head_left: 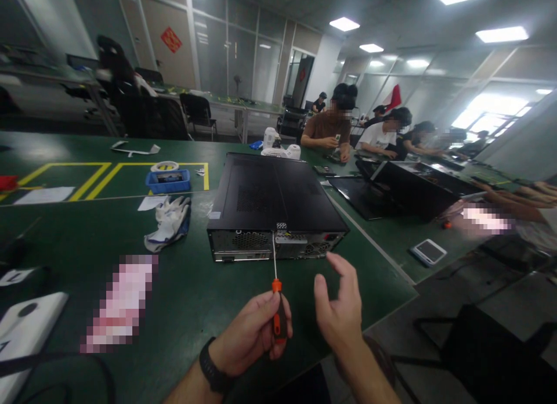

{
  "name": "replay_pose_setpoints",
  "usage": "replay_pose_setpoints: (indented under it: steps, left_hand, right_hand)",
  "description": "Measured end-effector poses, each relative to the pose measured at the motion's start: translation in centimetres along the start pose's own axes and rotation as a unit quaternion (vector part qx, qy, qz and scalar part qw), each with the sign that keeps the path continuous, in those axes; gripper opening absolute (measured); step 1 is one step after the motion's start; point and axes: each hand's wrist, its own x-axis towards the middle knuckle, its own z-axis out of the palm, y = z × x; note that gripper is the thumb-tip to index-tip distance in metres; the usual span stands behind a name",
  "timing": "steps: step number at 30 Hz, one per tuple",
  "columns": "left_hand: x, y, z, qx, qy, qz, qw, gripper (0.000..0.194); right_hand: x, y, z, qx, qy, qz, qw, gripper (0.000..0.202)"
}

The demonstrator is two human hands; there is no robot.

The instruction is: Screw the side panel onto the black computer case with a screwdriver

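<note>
A black desktop computer case [265,195] lies flat on the green table, its rear panel with vents and ports turned toward me. My left hand [261,328] is wrapped round the orange and black handle of a screwdriver [277,317]. The metal shaft points away from me, and its tip meets the upper rear edge of the case near the middle. Whether a screw sits under the tip is too small to tell. To the right, my right hand [342,299] is raised with thumb and fingers apart, holding nothing, just in front of the case's right rear corner.
Left of the case are work gloves [169,223], a blue bin [169,181] of small parts and a tape roll [164,166]. An opened computer case [422,186] and a white-framed device [428,251] lie to the right. Several people sit at tables beyond.
</note>
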Motion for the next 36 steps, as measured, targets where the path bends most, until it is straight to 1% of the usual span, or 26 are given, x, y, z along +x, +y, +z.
replay_pose_setpoints:
  steps: [3,6,9,11,13,15,17,20,22,25,31,36]
  left_hand:
    - [0.0,0.0,0.0,0.001,0.001,0.0,1.0,0.037]
    - [0.0,0.0,0.1,-0.004,-0.003,0.002,1.0,0.037]
    - [-0.1,0.0,0.1,-0.007,-0.006,0.001,1.0,0.037]
    - [-0.1,0.0,0.1,-0.005,-0.005,0.003,1.0,0.038]
    - [-0.1,0.1,0.1,-0.006,-0.005,0.005,1.0,0.037]
    - [0.0,0.1,0.2,-0.007,-0.007,0.003,1.0,0.037]
    - [0.0,0.2,0.3,-0.007,-0.008,-0.001,1.0,0.038]
    - [0.0,0.3,0.4,0.0,-0.005,-0.004,1.0,0.038]
    - [-0.1,0.3,0.4,0.004,-0.001,-0.002,1.0,0.038]
    - [-0.2,0.4,0.6,0.014,0.004,0.006,1.0,0.038]
    - [-0.3,0.7,1.0,0.005,0.013,0.02,1.0,0.036]
    - [-0.4,0.7,1.1,-0.011,0.01,0.03,0.999,0.034]
  right_hand:
    - [-4.7,-0.7,-0.1,0.043,-0.049,0.001,0.998,0.041]
    - [-7.9,-0.7,-0.7,0.048,-0.068,-0.007,0.996,0.042]
    - [-10.0,-0.1,-1.5,0.028,-0.051,-0.023,0.998,0.041]
    - [-11.0,0.3,-2.0,0.008,-0.035,-0.033,0.999,0.037]
    - [-11.6,0.6,-2.4,0.002,-0.035,-0.047,0.998,0.035]
    - [-11.8,0.5,-2.5,0.013,-0.042,-0.062,0.997,0.036]
    - [-11.6,-0.2,-2.3,0.033,-0.04,-0.073,0.996,0.04]
    - [-10.7,-1.7,-1.5,0.06,-0.01,-0.076,0.995,0.048]
    - [-10.0,-2.7,-0.9,0.078,0.001,-0.091,0.993,0.053]
    - [-9.3,-3.4,-0.2,0.096,-0.008,-0.122,0.988,0.056]
    - [-8.1,-4.1,0.2,0.103,-0.051,-0.123,0.986,0.058]
    - [-6.9,-5.3,0.1,0.068,-0.033,-0.128,0.989,0.054]
